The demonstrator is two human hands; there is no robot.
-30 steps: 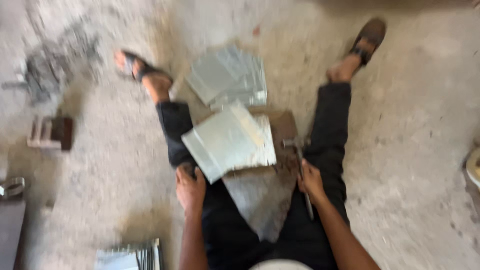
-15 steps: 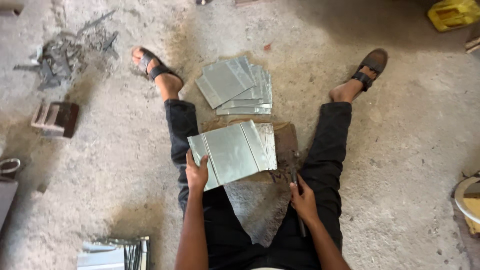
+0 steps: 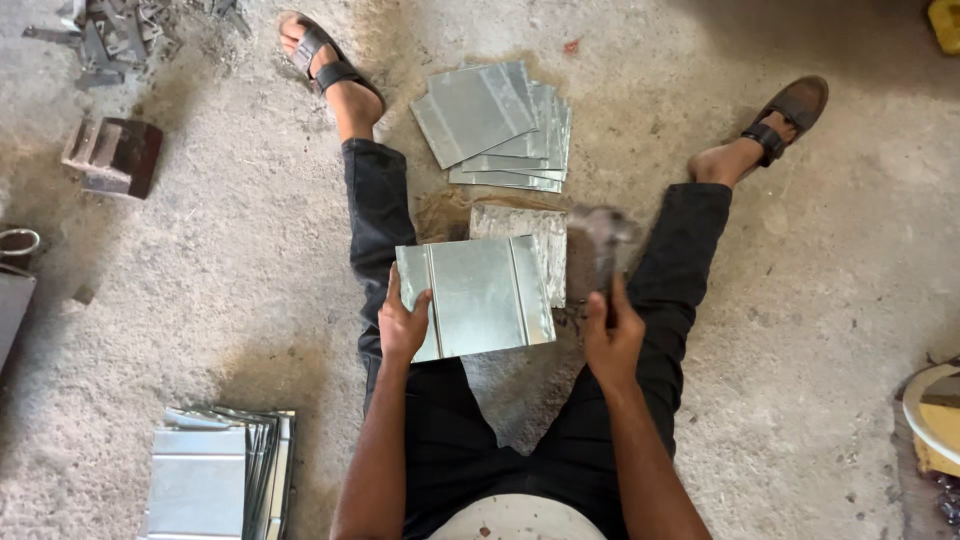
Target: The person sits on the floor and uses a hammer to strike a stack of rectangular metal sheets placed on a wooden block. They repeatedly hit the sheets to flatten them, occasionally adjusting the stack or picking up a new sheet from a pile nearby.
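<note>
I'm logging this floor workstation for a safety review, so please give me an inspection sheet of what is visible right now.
Surface: rough concrete floor, dusty; the person sits on it with legs spread.
Job's things: ribbed metal sheet between the legs, partly over a flat plate; hammer raised, blurred.
Clutter: sheet stack ahead; second stack lower left; metal block; scrap pile.
Grippers: left hand has a grip on the sheet's edge; right hand holds the hammer handle.
Cables: nothing seen.
Surroundings: yellow object, round item at the right edge.
</note>
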